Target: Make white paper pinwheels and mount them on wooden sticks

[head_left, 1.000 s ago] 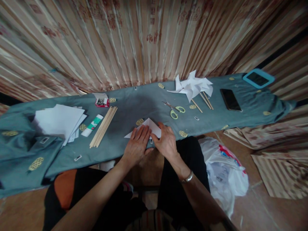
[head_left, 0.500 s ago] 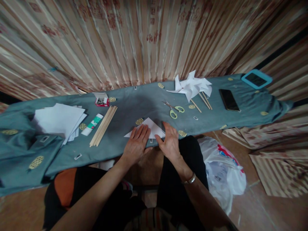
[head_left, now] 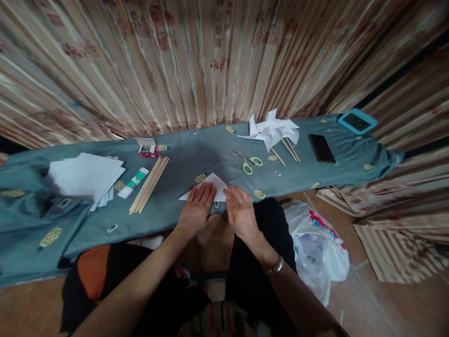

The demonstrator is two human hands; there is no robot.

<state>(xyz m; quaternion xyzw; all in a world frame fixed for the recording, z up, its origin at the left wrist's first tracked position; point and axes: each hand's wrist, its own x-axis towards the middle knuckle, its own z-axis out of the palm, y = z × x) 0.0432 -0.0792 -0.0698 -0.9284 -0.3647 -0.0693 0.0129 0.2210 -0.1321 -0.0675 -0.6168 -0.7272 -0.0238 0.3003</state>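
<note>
A sheet of white paper folded into a triangle (head_left: 218, 186) lies near the front edge of the cloth-covered table, its peak pointing away from me. My left hand (head_left: 196, 209) rests flat over its left half, fingers stretched out. On the right corner lies my right hand (head_left: 242, 213), its fingers extended and covering that corner; nothing is gripped in it. Beyond the right hand are green-handled scissors (head_left: 247, 161) with parted blades. White paper pinwheels (head_left: 272, 130) on wooden sticks sit farther back.
To the left are wooden sticks (head_left: 149, 185), a glue stick (head_left: 133, 182), a small red box of metal pins (head_left: 147, 148) and stacked white paper (head_left: 86, 173). A phone (head_left: 322, 149) and a blue-framed device (head_left: 358, 121) lie right. A plastic bag (head_left: 317, 248) stands on the floor.
My right hand has moved left onto the paper's right corner, its thumb and fingers drawn closer together. The left hand stays on the paper. The view has shifted slightly.
</note>
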